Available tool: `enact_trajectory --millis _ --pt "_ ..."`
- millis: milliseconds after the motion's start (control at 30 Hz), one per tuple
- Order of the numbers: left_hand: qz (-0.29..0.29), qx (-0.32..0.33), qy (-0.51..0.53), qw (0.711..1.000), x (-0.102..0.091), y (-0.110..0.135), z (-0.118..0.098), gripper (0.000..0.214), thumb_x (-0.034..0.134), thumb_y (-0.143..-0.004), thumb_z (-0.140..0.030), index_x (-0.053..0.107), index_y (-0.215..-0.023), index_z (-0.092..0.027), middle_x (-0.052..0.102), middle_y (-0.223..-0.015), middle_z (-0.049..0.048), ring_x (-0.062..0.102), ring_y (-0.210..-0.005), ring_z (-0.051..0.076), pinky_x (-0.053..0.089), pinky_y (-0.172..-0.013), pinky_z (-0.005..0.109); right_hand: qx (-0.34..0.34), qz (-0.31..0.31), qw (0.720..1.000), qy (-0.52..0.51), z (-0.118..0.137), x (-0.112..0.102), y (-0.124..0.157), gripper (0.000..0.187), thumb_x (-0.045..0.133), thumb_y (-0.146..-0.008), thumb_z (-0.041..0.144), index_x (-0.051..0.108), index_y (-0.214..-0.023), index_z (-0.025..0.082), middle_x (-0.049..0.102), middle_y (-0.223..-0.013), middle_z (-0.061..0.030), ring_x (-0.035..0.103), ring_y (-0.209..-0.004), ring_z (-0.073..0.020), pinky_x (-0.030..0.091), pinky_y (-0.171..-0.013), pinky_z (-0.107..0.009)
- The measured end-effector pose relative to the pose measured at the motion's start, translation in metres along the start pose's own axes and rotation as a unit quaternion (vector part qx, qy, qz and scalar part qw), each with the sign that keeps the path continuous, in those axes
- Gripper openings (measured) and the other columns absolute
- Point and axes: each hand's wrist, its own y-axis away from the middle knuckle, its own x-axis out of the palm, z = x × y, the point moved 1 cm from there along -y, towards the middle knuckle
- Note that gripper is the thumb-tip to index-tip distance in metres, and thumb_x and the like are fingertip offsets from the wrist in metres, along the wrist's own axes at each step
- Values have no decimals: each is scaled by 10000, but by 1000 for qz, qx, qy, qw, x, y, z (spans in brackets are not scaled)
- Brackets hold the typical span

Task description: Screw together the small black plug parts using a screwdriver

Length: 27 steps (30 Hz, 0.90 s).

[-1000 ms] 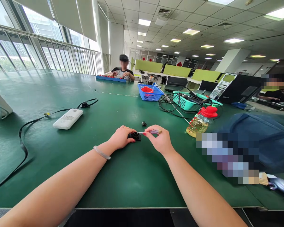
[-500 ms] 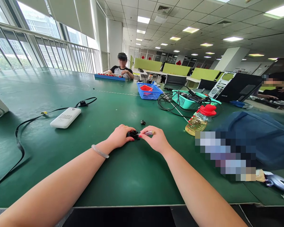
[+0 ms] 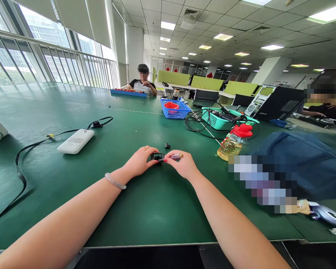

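My left hand [image 3: 140,160] is closed round a small black part [image 3: 157,156], tilted up on the green table [image 3: 145,201]. My right hand [image 3: 183,164] pinches a thin clear-handled screwdriver [image 3: 173,157] whose tip meets the black part. A tiny black piece [image 3: 167,145] lies on the table just beyond my hands. A pale bangle sits on my left wrist.
A white power bank [image 3: 76,141] with a black cable [image 3: 30,145] lies at the left. A red-capped bottle [image 3: 235,142], a blue bag [image 3: 305,168], a blue basket [image 3: 175,109] and a green basket [image 3: 222,121] with cables are at the right. Two other people sit further off.
The black part has been tipped up off the table in my left fingers. Both hands stay together, with the screwdriver tip still at the part.
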Motion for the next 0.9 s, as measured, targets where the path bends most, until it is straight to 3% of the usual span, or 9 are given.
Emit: enact_trajectory --millis 133,200,267,400,533,700,800,900 --pt "-50 -35 -23 998 -2 1 1 355 518 -893 -383 565 -1215 -241 603 -1187 78 553 -1120 250 452 -993 402 -30 -114 990 -75 -8 -12 -6 183 704 -725 400 685 -746 218 710 -874 -42 646 -797 -198 521 -733 -321" --pt "-59 -81 -77 992 -2 2 4 383 500 -902 -365 549 -1261 -241 610 -1166 88 524 -1142 270 428 -1009 422 -29 -170 983 -61 -16 -17 -8 185 685 -734 396 682 -771 215 705 -964 -62 647 -860 -211 526 -777 -342" --pt "-42 -134 -147 979 -1 4 7 412 486 -905 -359 536 -1303 -262 620 -1119 101 502 -1143 302 419 -992 457 -11 -187 982 -24 -26 -20 -11 184 666 -742 381 688 -819 216 699 -1007 -70 646 -881 -215 526 -805 -361" --pt "23 -180 -221 958 0 8 12 392 417 -926 -402 569 -1282 -339 601 -1092 113 495 -1111 326 415 -945 491 14 -156 988 10 -43 -17 -18 208 620 -756 323 703 -915 217 693 -1050 -73 643 -936 -214 522 -851 -371" --pt "27 -177 -198 964 2 11 10 439 430 -894 -543 601 -1226 -313 567 -1150 116 472 -1151 336 380 -990 517 34 -125 991 31 -47 -11 -22 228 607 -744 290 715 -932 219 702 -1022 -61 644 -943 -215 516 -866 -378" --pt "29 -88 -86 992 8 8 3 488 476 -883 -522 509 -1281 -242 394 -1434 112 334 -1358 300 296 -1127 471 41 -83 995 38 -37 -7 -16 208 609 -737 287 726 -896 222 718 -929 -38 657 -842 -197 529 -777 -342" --pt "56 -37 -35 997 13 6 -4 483 518 -872 -480 458 -1283 -234 376 -1458 104 384 -1341 268 339 -1120 429 33 -41 999 14 -28 -6 -11 194 614 -731 278 726 -874 213 725 -925 -41 667 -846 -196 523 -793 -336" --pt "60 -19 -38 997 15 6 -8 339 495 -891 -403 493 -1176 -219 433 -1404 103 468 -1268 255 375 -1095 420 47 8 999 -8 -20 -9 -9 197 622 -729 291 727 -869 203 735 -906 -50 679 -848 -204 522 -802 -342"
